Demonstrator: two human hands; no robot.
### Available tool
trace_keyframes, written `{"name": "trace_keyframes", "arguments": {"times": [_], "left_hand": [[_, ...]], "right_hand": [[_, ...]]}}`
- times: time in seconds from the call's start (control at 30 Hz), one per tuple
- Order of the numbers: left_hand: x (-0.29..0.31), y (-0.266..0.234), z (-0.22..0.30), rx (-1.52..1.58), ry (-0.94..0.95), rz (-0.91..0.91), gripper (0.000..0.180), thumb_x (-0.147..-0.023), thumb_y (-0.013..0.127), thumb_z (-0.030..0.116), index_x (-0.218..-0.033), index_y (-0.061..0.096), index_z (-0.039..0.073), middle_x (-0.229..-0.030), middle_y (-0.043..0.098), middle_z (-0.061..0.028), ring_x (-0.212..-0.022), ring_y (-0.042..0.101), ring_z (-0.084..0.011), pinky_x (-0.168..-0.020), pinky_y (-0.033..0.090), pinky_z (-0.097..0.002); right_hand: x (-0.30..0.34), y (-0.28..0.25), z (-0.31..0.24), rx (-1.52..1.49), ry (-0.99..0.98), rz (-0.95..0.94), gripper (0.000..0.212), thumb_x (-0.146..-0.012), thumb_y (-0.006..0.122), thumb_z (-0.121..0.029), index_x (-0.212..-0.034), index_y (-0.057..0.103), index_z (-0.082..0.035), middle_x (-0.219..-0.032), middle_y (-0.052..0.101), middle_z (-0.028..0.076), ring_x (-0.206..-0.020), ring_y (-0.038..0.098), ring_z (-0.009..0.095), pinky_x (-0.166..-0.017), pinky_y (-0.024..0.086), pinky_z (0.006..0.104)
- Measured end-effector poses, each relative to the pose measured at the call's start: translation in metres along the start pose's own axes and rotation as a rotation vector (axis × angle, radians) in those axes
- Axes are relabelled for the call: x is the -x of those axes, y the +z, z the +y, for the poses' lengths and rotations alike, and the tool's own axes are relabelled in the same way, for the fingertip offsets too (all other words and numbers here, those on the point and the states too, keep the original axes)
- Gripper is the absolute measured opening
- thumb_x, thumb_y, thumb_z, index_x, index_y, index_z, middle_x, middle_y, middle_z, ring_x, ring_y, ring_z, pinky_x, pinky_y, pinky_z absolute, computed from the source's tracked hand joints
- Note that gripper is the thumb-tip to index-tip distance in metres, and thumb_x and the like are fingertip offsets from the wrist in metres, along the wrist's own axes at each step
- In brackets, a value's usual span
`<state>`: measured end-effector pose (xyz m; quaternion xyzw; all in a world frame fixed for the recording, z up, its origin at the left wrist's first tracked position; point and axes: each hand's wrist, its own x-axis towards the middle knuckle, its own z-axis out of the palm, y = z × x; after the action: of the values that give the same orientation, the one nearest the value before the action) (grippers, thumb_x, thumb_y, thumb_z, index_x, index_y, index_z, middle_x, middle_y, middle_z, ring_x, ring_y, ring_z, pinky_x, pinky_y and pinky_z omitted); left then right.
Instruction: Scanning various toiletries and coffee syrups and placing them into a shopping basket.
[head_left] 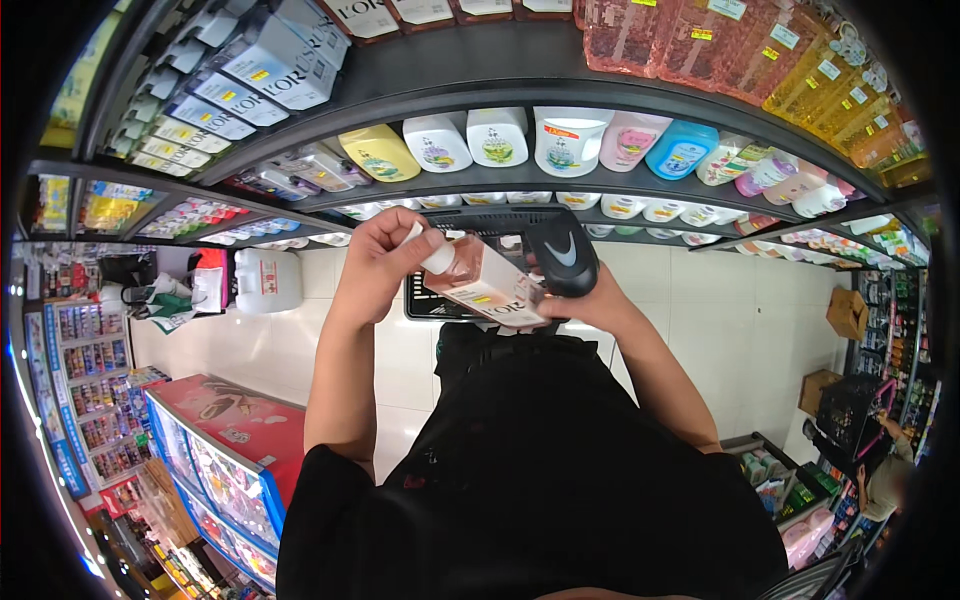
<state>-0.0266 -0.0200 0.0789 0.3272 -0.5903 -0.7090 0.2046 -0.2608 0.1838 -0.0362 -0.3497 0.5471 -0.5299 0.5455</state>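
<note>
Head cam | left hand [388, 255] pinching white cap [439, 261] of pink bottle [482, 280] | right hand [597, 303] gripping its base | forearms [341, 395] kinda angled inward

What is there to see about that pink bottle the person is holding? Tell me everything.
The bottle looks like translucent pink plastic, boxy, with a white cap on. Its pale front label carries large dark lettering and a small yellow sticker. It is tilted, cap toward the upper left, above a black basket. The left hand holds the cap end; the right hand grips the base end, partly hiding it. Its contents cannot be made out.
</note>
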Motion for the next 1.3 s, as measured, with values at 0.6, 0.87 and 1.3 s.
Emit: {"name": "trace_keyframes", "arguments": {"times": [0.6,0.87,1.3], "left_hand": [[-0.015,0.055,0.011,-0.047,-0.031,-0.068,0.053,-0.111,0.043,0.044,-0.117,0.068,-0.002,-0.064,0.04,0.0084,-0.055,0.031,-0.0007,-0.051,0.022,-0.0205],[-0.012,0.062,0.015,0.049,-0.033,-0.077,0.053,-0.113,0.042,0.041,-0.12,0.07,-0.003,-0.057,0.029,0.0116,-0.051,0.023,-0.0011,-0.051,0.019,-0.0215],[0.035,0.111,-0.056,0.082,0.123,-0.018,0.095,-0.097,0.07,0.037,-0.166,0.014,0.005,-0.16,0.04,-0.0161,-0.145,0.045,-0.0286,-0.115,0.041,-0.0416]], "right_hand": [[0.049,0.015,-0.038,-0.078,-0.049,0.034,0.079,-0.072,0.095,-0.015,-0.139,0.055,-0.001,-0.127,0.066,0.007,-0.117,0.06,0.015,-0.101,0.05,0.0336],[0.058,0.015,-0.036,-0.167,-0.089,-0.001,0.092,-0.069,0.096,-0.016,-0.147,0.049,0.0,-0.137,0.062,0.01,-0.126,0.056,0.017,-0.108,0.045,0.0363],[0.043,0.048,-0.064,0.188,-0.083,0.3,0.056,-0.078,0.093,-0.023,-0.121,0.067,0.0,-0.111,0.075,0.01,-0.103,0.071,0.017,-0.091,0.056,0.0333]]}}
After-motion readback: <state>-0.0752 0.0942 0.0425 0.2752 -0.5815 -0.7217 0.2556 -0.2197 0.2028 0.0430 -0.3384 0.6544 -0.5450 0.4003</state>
